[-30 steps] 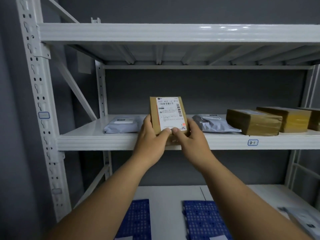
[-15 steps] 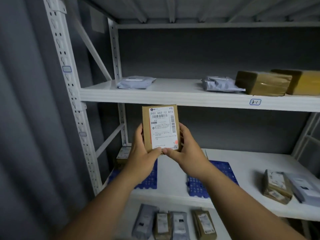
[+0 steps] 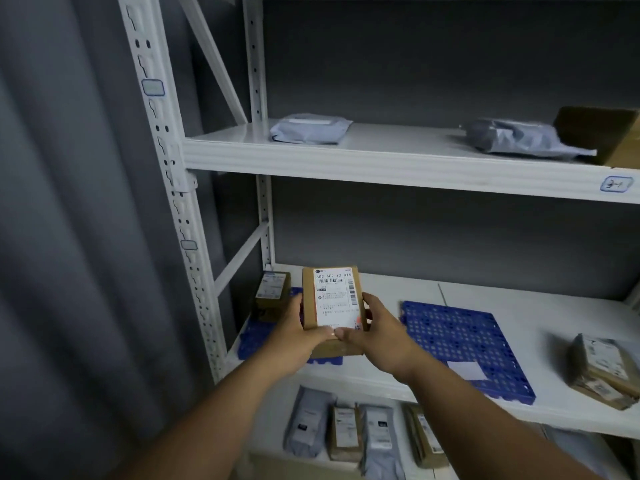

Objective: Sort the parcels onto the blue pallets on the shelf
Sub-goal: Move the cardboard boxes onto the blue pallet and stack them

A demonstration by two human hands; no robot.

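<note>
— Holding that brown parcel [image 3: 334, 303] with both hands, is that right?

— Yes. The left hand [image 3: 294, 332] wraps its left edge, the right hand [image 3: 379, 332] its right edge and lower corner, thumbs meeting on the near end of the white label. Both hands are clenched on it, label facing up (the digits on top are legible, the small print is not).

— Where is it in the rack?

— Over the left blue pallet [image 3: 254, 336] on the middle shelf [image 3: 561, 313]. Whether its underside touches the pallet I cannot tell; the hands hide that.

— Anything already on that pallet?

— A smaller brown box [image 3: 272, 289] at its far left corner, just beside the held parcel.

— And the other pallet?

— The right blue pallet [image 3: 460, 341] lies near the right hand, carrying only a white slip [image 3: 467, 370] near its front edge.

— What else is around?

— Stacked brown parcels [image 3: 604, 370] at the shelf's right end, well apart. On the upper shelf [image 3: 381, 157], a grey mailer [image 3: 310, 128] on the left, a crumpled grey bag [image 3: 519, 138] and a brown carton [image 3: 601, 135] on the right. Below, a row of grey and brown packets [image 3: 360, 434].
</note>
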